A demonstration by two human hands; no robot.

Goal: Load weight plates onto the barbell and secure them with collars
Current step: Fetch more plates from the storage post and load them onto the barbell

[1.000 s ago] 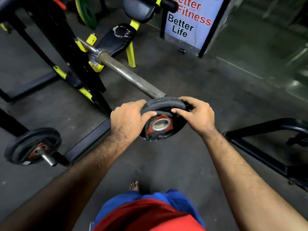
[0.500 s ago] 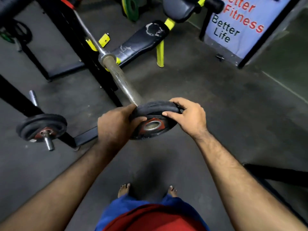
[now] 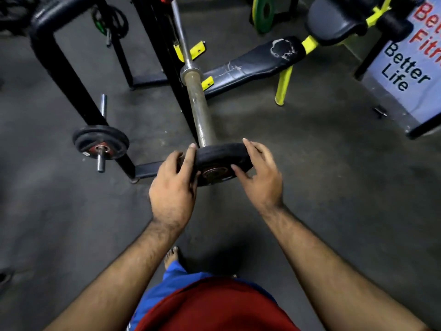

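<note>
Left hand point(image 3: 174, 189) and right hand point(image 3: 261, 180) grip the black weight plate point(image 3: 222, 156) between them; its red middle is on the barbell point(image 3: 199, 108).

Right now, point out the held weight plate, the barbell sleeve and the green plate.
weight plate point(image 3: 222, 152), head view, upper rim.
barbell sleeve point(image 3: 199, 108), head view, bare middle.
green plate point(image 3: 260, 21), head view, face.

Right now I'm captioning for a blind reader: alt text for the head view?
A person's left hand and right hand hold a weight plate at the end of a barbell, which lies on a rack beside a worn bench.
</note>
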